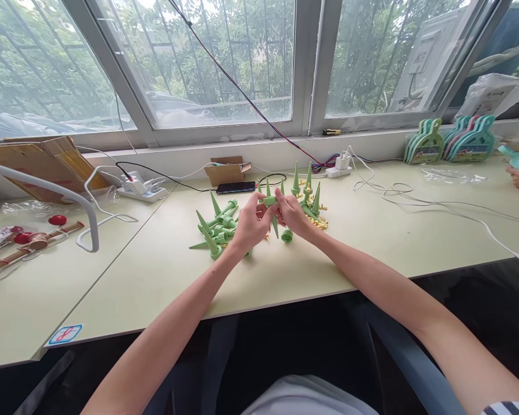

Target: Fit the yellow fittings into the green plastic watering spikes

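From where I stand, I see a person with both arms stretched over the counter (372,245). The left hand (254,223) and the right hand (292,214) are close together, and both are pinched on one green spike (269,201). It is up off the counter, between the two hands, with its point hanging down. I think two hands are used so that one keeps it steady while the other works at it. The fingers hide some of it, so I cannot tell what each one does.

A pile of green pieces (206,231) lies beside the left hand, all mixed up. Past the right hand, some green cones (296,180) stand with their tips up, maybe because their wide ends make good feet. Little yellow bits (320,222) lie around them, perhaps to be easy to reach. A green cap (286,236) sits just below the right hand. Behind it all, a phone (236,188) lies flat by a small box (228,173), maybe to be out of the way.
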`<state>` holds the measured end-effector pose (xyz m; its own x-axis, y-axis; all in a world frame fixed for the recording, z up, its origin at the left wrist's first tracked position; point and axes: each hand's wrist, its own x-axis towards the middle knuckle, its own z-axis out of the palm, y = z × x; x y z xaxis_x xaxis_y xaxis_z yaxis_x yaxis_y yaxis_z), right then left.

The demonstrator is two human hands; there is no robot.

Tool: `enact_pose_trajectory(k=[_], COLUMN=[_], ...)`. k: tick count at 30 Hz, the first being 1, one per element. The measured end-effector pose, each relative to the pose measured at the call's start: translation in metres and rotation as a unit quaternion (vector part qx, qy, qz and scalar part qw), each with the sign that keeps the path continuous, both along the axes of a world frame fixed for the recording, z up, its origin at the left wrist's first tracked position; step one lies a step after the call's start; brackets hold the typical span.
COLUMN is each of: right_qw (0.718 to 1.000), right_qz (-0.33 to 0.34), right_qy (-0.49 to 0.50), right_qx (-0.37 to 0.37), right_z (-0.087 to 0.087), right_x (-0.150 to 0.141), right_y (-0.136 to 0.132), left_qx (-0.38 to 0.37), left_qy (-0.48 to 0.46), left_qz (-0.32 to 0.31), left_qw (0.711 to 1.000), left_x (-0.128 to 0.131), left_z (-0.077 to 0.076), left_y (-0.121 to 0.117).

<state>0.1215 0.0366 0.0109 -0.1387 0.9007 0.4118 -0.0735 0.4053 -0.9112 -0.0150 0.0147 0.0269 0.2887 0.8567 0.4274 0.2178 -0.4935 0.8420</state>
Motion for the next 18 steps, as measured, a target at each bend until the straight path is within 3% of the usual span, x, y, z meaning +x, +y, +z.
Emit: enact_pose_trajectory(k=[18], right_qw=[0.999], right_qz=[-0.017], right_qy=[-0.045], right_qx=[0.009], right_z=[-0.0003], right_x=[0.0019], right_y=[0.0010], left_qx=[-0.004], left_qy=[0.026], left_qz=[0.005], left_qw=[1.000], left_x=[0.0008], left_z=[0.0026], left_y=[-0.0025])
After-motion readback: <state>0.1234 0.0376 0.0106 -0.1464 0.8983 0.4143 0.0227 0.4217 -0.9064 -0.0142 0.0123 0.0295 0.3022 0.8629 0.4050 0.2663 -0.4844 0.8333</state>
